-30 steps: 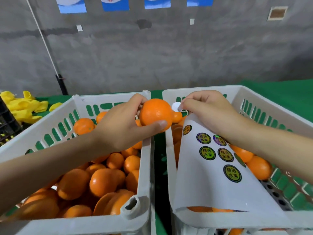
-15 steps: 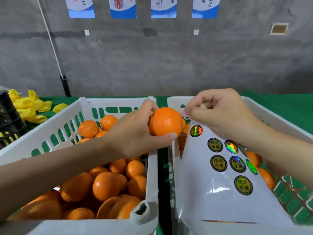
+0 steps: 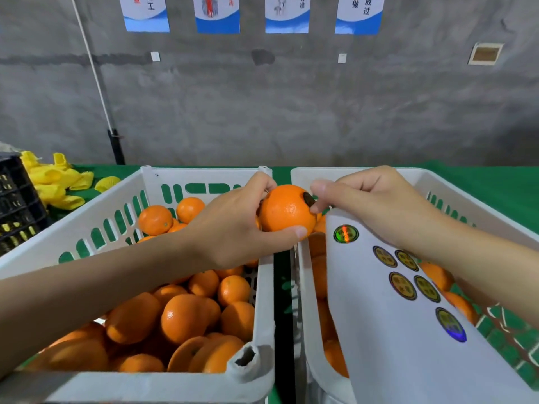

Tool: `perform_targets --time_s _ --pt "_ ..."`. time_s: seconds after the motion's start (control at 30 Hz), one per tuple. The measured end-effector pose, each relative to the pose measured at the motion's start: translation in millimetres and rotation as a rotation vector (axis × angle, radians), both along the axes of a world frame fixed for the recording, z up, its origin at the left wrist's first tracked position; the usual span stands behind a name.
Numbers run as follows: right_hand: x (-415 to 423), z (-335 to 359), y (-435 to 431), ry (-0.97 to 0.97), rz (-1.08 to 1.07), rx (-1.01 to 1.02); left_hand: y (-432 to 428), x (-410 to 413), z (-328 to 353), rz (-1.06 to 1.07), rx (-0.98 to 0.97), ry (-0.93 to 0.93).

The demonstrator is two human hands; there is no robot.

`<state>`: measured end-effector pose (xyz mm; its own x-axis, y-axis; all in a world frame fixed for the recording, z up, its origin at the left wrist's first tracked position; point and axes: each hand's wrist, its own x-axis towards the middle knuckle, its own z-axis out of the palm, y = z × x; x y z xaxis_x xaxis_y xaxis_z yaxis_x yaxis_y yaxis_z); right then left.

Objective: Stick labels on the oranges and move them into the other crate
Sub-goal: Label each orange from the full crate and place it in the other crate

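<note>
Orange (image 3: 285, 212) in left hand (image 3: 233, 228); right fingers (image 3: 320, 188) seemingly pinch blurred label (image 3: 308, 198).

two crates (image 3: 201, 177), four posters (image 3: 217, 13), seven labels (image 3: 402, 285), roughly thirty oranges (image 3: 186, 319).

Views: one, a wide-angle camera worn on the head.
Vantage: above the near rims of the left crate (image 3: 204, 176) and right crate (image 3: 300, 174), which stand side by side.
Facing: forward and down. A grey wall (image 3: 291, 112) with posters (image 3: 217, 13) fills the upper half.
Nearness: close. The forearms enter from the lower corners.
Frame centre: left hand (image 3: 233, 228) gripping an orange (image 3: 283, 214), right hand (image 3: 376, 208) pinching a label (image 3: 308, 198) on it.
</note>
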<state>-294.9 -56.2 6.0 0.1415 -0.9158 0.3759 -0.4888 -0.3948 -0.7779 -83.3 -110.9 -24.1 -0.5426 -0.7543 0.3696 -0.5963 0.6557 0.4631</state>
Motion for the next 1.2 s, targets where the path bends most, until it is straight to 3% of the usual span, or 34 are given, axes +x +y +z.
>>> perform_targets --time_s 0.37,0.63,0.9,1.2 --pt "-4 -2 -4 -0.111 -0.028 0.340 -1 4 1 -0.090 0.035 0.007" --pt "-14 8 -8 -0.323 -0.143 0.206 6 -5 -6 -0.202 0.057 0.145" --pt "-14 11 -7 -0.392 -0.166 0.185 5 -5 -2 -0.245 0.069 0.010" --pt "-18 16 -5 -0.540 -0.146 0.238 -2 -1 -3 -0.136 0.126 0.019"
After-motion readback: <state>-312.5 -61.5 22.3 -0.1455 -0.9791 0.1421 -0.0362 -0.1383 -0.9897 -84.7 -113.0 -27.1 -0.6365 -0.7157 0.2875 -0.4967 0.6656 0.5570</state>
